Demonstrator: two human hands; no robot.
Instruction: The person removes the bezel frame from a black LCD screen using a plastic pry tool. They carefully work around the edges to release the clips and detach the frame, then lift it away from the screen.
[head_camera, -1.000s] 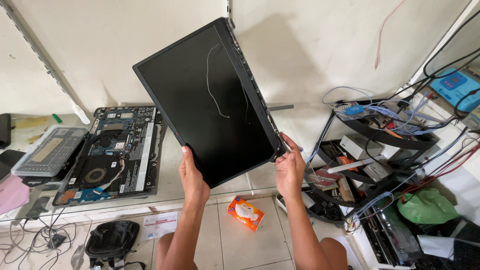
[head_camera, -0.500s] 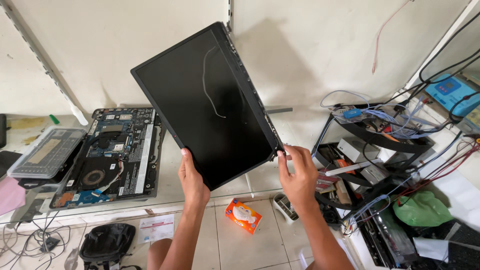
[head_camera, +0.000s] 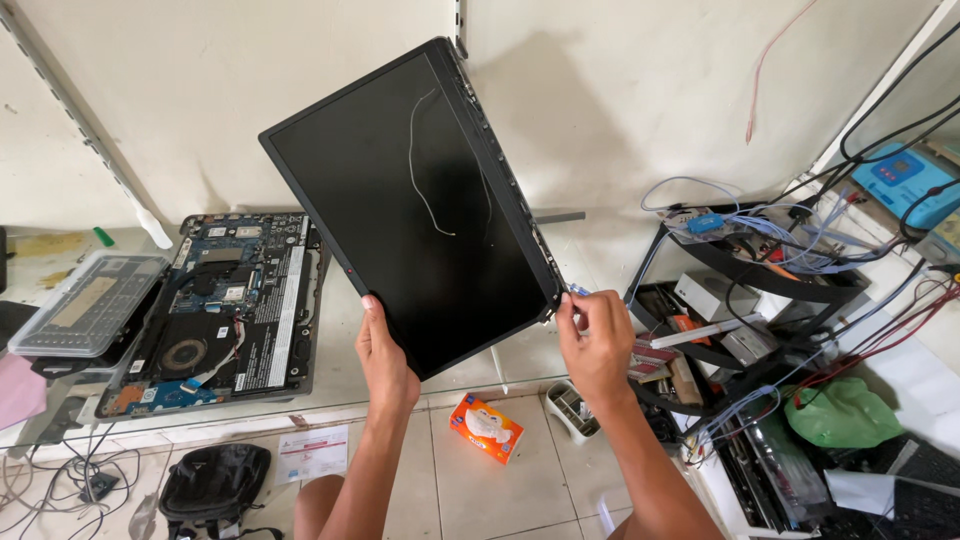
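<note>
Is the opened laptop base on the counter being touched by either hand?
No. Both the left hand and the right hand hold the black screen panel up in the air, apart from the opened laptop base.

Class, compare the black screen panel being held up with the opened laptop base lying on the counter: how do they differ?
The screen panel is tilted in the air, gripped by both hands; the laptop base lies flat, untouched. The screen panel shows a plain dark face; the laptop base shows exposed boards and a fan. Both are flat rectangles.

Place: I see an electronics repair workshop.
Bench, left edge: an opened laptop base (head_camera: 225, 305) lies with fan and boards bare, beside a clear parts box (head_camera: 85, 305).
Right corner: I see a rack (head_camera: 760, 270) of tangled wires.
Floor: tiled, with a black bag (head_camera: 212, 485).
</note>
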